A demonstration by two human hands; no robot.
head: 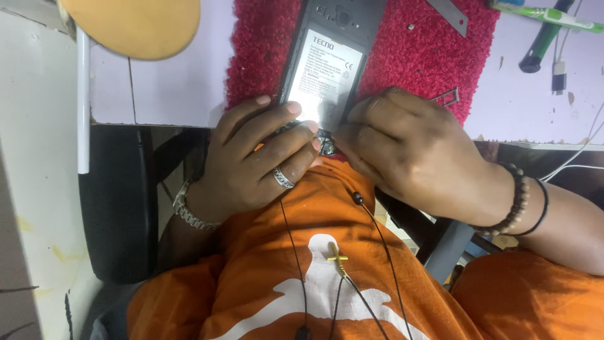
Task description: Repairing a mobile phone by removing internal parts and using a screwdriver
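Note:
A dark mobile phone (327, 50) lies back-up with its rear cover off, showing a white battery label, on a red fuzzy mat (428, 50). My left hand (258, 157), with a ring and a metal bracelet, grips the phone's near end from the left. My right hand (409, 145), with bead bracelets on the wrist, pinches the same near end from the right. A small dark part (327, 146) sits between my fingertips at the phone's lower edge; what it is I cannot tell.
The mat lies on a pale lilac tabletop (176, 88). A metal strip (450, 14) and a small metal frame (448, 96) rest on the mat. A green-handled tool (547, 16), a black tool (541, 47) and cables lie at the right. A tan round object (132, 25) sits top left. Earphone wires hang over my orange shirt.

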